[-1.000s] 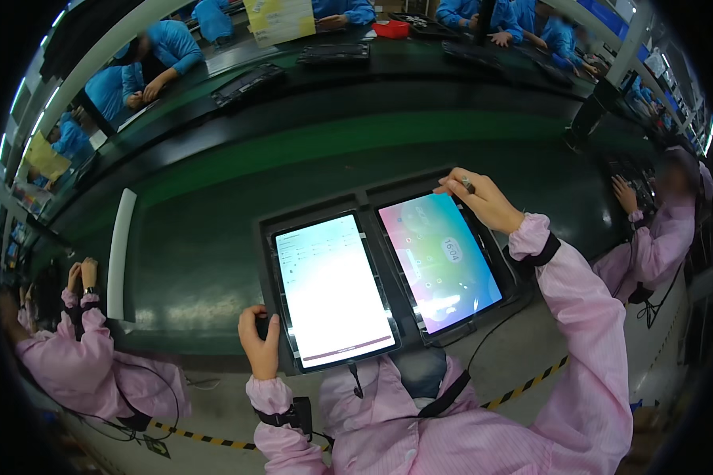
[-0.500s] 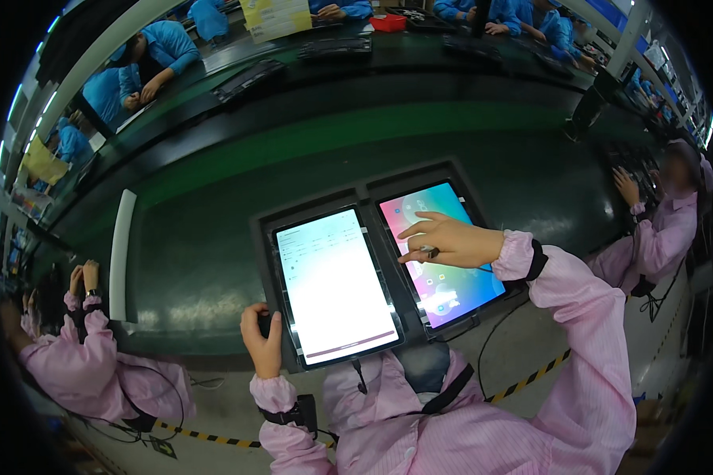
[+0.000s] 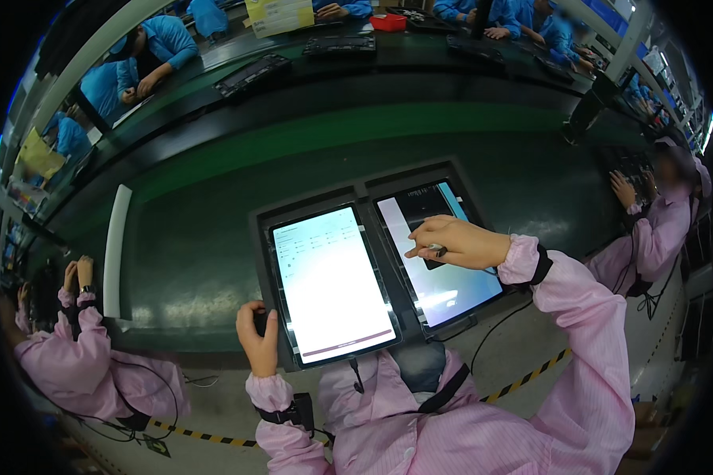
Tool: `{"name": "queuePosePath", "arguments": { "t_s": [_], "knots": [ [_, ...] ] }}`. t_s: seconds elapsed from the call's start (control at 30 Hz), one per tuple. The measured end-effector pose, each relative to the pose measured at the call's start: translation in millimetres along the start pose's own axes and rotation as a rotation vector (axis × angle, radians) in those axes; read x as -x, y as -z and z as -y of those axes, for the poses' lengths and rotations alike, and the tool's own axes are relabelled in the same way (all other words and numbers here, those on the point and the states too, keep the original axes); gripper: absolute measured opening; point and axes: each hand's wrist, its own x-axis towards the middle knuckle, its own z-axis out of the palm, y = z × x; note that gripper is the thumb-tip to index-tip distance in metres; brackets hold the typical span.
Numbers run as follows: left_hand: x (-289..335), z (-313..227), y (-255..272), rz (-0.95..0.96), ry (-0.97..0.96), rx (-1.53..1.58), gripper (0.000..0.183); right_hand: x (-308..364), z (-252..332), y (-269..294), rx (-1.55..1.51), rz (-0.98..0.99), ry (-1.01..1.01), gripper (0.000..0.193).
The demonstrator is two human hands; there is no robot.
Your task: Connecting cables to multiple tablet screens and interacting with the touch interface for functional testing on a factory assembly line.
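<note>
Two tablets lie side by side in a dark double tray (image 3: pixel 260 237). The left tablet (image 3: pixel 337 293) glows with a mostly white page. Across the right tablet (image 3: pixel 444 305) are pale and blue areas with a dark panel at its upper part. My right hand (image 3: pixel 463 241) is over this screen, index fingertip at the glass, with a dark, pen-like stick with a pale tip (image 3: pixel 436 250) held in its curled fingers. Beside the tray's lower left edge, my left hand (image 3: pixel 257 340) curls thumb and fingers round something dark, mostly hidden.
A white strip (image 3: pixel 117 253) lies on the green bench (image 3: pixel 190 261) at left. Pink-sleeved people sit at left (image 3: pixel 75 348) and right (image 3: pixel 650 214). Across the bench are blue-clad workers, dark panels (image 3: pixel 252 75) and a red box (image 3: pixel 388 22). A cable (image 3: pixel 491 324) hangs at right.
The right tablet's picture has changed from a colourful background with icons to pale and blue areas with a dark panel. My right hand has shifted slightly rightward; my left hand stays by the tray.
</note>
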Motion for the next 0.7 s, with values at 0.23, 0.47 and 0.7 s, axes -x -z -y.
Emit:
{"name": "queuePosePath", "arguments": {
  "t_s": [0.23, 0.47, 0.7],
  "knots": [
    [-2, -3, 1, 0.015, 0.004, -0.008, 0.02, 12, -5, 14, -0.137, -0.23, -0.005, 0.026],
    [-2, -2, -2, 0.009, -0.002, 0.005, 0.02, 30, -34, 20, -0.465, -0.314, -0.255, 0.025],
    [-1, 0, 1, 0.009, 0.025, 0.018, 0.021, 30, -28, 34, -0.186, -0.406, -0.272, 0.027]
  ]
}}
